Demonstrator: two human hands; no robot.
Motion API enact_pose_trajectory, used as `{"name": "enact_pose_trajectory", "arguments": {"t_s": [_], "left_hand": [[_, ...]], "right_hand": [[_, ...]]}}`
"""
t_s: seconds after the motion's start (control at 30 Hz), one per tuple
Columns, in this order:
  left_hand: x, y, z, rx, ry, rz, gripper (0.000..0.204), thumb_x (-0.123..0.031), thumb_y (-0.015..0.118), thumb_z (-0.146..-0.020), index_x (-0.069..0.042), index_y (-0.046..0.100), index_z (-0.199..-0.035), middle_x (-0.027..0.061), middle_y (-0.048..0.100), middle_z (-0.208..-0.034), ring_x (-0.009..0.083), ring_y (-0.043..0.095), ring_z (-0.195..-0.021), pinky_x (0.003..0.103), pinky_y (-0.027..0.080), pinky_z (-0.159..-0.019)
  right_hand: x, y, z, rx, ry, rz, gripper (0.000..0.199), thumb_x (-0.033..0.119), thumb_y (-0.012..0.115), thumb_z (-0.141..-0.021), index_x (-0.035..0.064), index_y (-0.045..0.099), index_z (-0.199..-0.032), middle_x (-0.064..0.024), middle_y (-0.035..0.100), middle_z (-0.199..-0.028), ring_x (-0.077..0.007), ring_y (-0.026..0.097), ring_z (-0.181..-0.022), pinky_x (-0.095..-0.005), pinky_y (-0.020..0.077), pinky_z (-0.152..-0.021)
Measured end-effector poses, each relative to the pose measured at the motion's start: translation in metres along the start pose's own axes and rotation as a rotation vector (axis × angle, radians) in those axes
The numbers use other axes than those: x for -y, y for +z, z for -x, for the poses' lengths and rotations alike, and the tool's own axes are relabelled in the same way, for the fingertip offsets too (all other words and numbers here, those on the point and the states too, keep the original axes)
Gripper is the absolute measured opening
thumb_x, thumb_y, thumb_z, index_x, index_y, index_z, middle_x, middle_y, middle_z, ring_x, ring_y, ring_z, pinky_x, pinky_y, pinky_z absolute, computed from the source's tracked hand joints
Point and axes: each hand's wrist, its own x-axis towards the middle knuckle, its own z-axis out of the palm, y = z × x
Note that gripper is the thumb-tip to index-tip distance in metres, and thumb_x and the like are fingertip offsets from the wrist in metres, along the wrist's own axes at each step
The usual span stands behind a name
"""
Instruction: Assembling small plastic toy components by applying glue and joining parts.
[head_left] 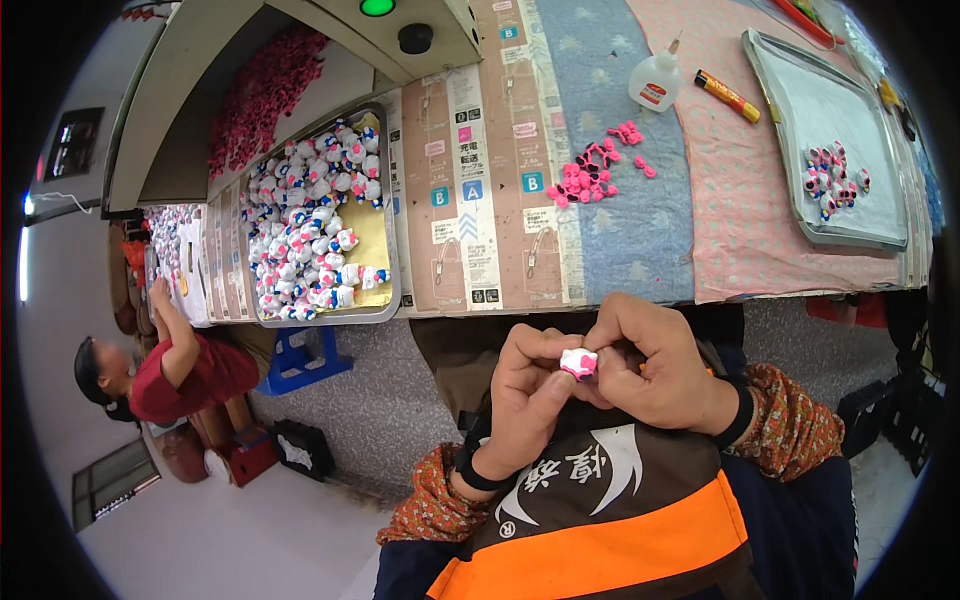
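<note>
Over my lap, close to the table's front edge, a small white and pink toy figure (578, 360) sits between my hands. My left hand (532, 385) pinches it between thumb and fingers from the left. From the right, my right hand (655, 365) is closed with thumb and fingertips pressed at the same figure; its fingertips are partly hidden. Beyond my hands, small pink parts (582, 178) lie in a loose pile on the blue cloth (635, 240). A metal tray (385, 220) to the left holds many white figures with pink and blue details.
At the right, a lined tray (835, 110) carries a small cluster of figures. A clear squeeze bottle (655, 80) and a yellow-red tube (727, 95) are near the back. A machine housing (165, 110) stands at the left. Another person (190, 370) sits farther left, beside a blue stool (305, 360).
</note>
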Motion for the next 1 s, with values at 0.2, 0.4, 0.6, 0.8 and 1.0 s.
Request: {"name": "enact_pose_trajectory", "arguments": {"t_s": [0.2,0.4,0.6,0.8,1.0], "left_hand": [[-0.002,-0.003,0.000,-0.074,-0.156,0.147,0.026,-0.014,0.052,-0.101,-0.002,0.045,-0.123,0.0159,0.062,-0.107,0.0212,0.067,-0.095,0.036,0.061,-0.081],[0.002,-0.005,0.000,-0.059,-0.123,0.073,0.026,-0.014,0.053,-0.101,-0.002,0.045,-0.123,0.0150,0.059,-0.116,0.0192,0.064,-0.105,0.034,0.059,-0.085],[0.007,-0.005,0.002,-0.005,0.013,-0.193,0.026,-0.013,0.051,-0.102,-0.002,0.042,-0.124,0.0141,0.057,-0.121,0.0177,0.061,-0.109,0.033,0.055,-0.090],[0.008,-0.004,0.005,-0.018,-0.016,-0.108,0.028,-0.013,0.054,-0.100,-0.006,0.042,-0.124,0.0116,0.057,-0.123,0.0184,0.058,-0.112,0.035,0.045,-0.100],[0.010,-0.002,0.003,0.024,-0.018,-0.021,0.024,-0.012,0.046,-0.104,-0.006,0.038,-0.125,0.0132,0.052,-0.119,0.0182,0.059,-0.103,0.033,0.058,-0.078]], "right_hand": [[0.002,-0.003,0.001,0.047,0.093,-0.045,0.012,0.000,0.064,-0.081,0.0010,0.055,-0.088,-0.0018,0.050,-0.070,-0.0069,0.045,-0.057,-0.0246,0.0370,-0.050],[0.009,-0.003,-0.001,0.050,0.108,0.030,0.015,0.004,0.067,-0.081,0.0011,0.055,-0.089,-0.0027,0.049,-0.072,-0.0079,0.047,-0.063,-0.0262,0.0373,-0.052],[0.009,-0.003,-0.001,0.059,0.188,-0.028,0.015,0.004,0.068,-0.082,0.0020,0.054,-0.086,0.0001,0.047,-0.066,-0.0047,0.043,-0.058,-0.0246,0.0341,-0.049],[-0.001,0.001,0.002,0.037,0.237,-0.159,0.017,0.005,0.070,-0.082,0.0030,0.054,-0.084,0.0052,0.043,-0.060,-0.0008,0.039,-0.056,-0.0224,0.0310,-0.048],[-0.010,0.003,0.005,0.017,0.295,-0.301,0.016,0.006,0.071,-0.083,0.0030,0.054,-0.081,0.0044,0.048,-0.060,-0.0006,0.041,-0.055,-0.0214,0.0325,-0.048]]}}
